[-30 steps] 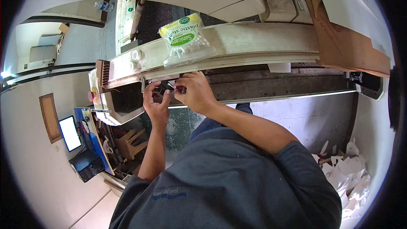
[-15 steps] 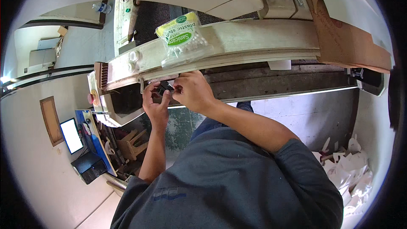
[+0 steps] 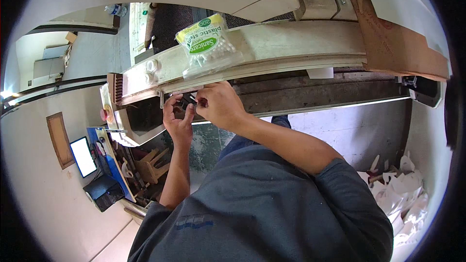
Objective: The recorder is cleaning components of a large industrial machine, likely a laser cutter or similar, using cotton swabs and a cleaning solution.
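Observation:
My left hand is closed round a small black part, held between thumb and fingers in the machine's open trough. Close against it, my right hand pinches a thin white stick whose tip meets the black part. Most of the stick is hidden by the fingers, so I cannot tell its exact kind. Just beyond my hands, a clear bag of cotton swabs with a yellow and green label lies on the machine's pale ledge.
White round knobs and a red push button sit at the machine's left end. A brown cardboard piece covers its right end. A lit screen stands at left; white scraps are heaped at lower right.
The black part has turned slightly in my left fingers, and the white stick shows more clearly. My right hand has shifted a little to the left.

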`<control>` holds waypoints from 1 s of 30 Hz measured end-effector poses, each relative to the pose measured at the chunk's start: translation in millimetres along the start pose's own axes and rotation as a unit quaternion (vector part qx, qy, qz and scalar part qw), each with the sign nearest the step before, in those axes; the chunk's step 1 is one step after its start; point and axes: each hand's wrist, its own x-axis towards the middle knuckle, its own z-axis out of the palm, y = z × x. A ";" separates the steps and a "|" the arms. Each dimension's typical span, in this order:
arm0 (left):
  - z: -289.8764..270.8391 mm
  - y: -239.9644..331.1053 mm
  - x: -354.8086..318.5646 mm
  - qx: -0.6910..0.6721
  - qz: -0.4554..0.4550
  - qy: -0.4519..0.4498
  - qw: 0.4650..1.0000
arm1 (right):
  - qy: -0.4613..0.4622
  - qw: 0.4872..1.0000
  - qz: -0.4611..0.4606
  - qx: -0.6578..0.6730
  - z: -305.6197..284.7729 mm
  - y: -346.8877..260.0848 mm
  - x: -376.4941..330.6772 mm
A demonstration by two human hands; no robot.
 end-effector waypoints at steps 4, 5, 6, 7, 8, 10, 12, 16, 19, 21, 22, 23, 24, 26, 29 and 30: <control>-2.5 -5.2 0.3 0.008 0.003 0.002 1.000 | -0.005 1.000 0.003 -0.010 4.7 4.0 1.5; -3.7 -6.3 0.7 0.028 0.010 0.003 1.000 | -0.006 1.000 0.001 -0.011 3.2 3.7 0.5; -4.2 -6.9 0.8 0.047 0.016 0.003 0.999 | -0.007 1.000 -0.001 -0.013 1.0 2.4 0.2; -4.9 -7.2 1.0 0.047 0.016 0.003 0.999 | -0.007 1.000 -0.001 -0.013 -0.5 1.0 0.3; -5.6 -7.3 1.2 0.052 0.012 0.002 0.999 | -0.001 1.000 -0.012 -0.008 -1.8 -0.4 0.5; -5.1 -6.2 1.1 0.057 0.009 0.001 0.998 | 0.006 1.000 -0.024 -0.003 -1.8 0.3 0.7; -4.4 -5.4 0.4 0.055 -0.001 0.001 0.998 | -0.003 1.000 0.005 0.007 2.4 3.2 0.9; -2.7 -5.3 0.3 0.028 -0.004 0.005 1.000 | -0.030 0.999 0.028 -0.001 0.5 4.2 2.5; -2.2 -2.4 0.3 0.025 -0.003 0.000 1.000 | -0.023 0.999 -0.003 -0.028 -4.6 2.3 0.4; -2.3 -1.9 0.0 0.019 -0.014 -0.003 1.000 | -0.009 1.000 0.000 -0.007 -3.5 2.7 -0.4; -1.5 -1.9 0.1 0.018 -0.014 -0.003 1.000 | -0.009 1.000 0.000 -0.007 -2.6 3.4 0.3; -0.1 -1.9 0.3 0.016 -0.005 0.000 1.000 | -0.010 1.000 0.001 -0.003 -1.4 4.3 1.6; 0.2 -1.7 0.6 0.015 0.004 0.004 1.000 | -0.010 1.000 0.003 0.002 -0.1 4.9 2.4; -0.5 -3.0 0.9 0.023 0.006 0.005 1.000 | -0.012 1.000 0.007 -0.002 2.1 5.8 2.6; -3.0 -3.7 0.9 0.042 0.004 0.003 0.999 | -0.013 1.000 0.012 -0.010 -1.1 0.8 2.5; -3.3 -3.6 0.7 0.054 0.000 0.000 0.999 | -0.012 1.000 0.012 -0.012 -2.9 -1.0 2.3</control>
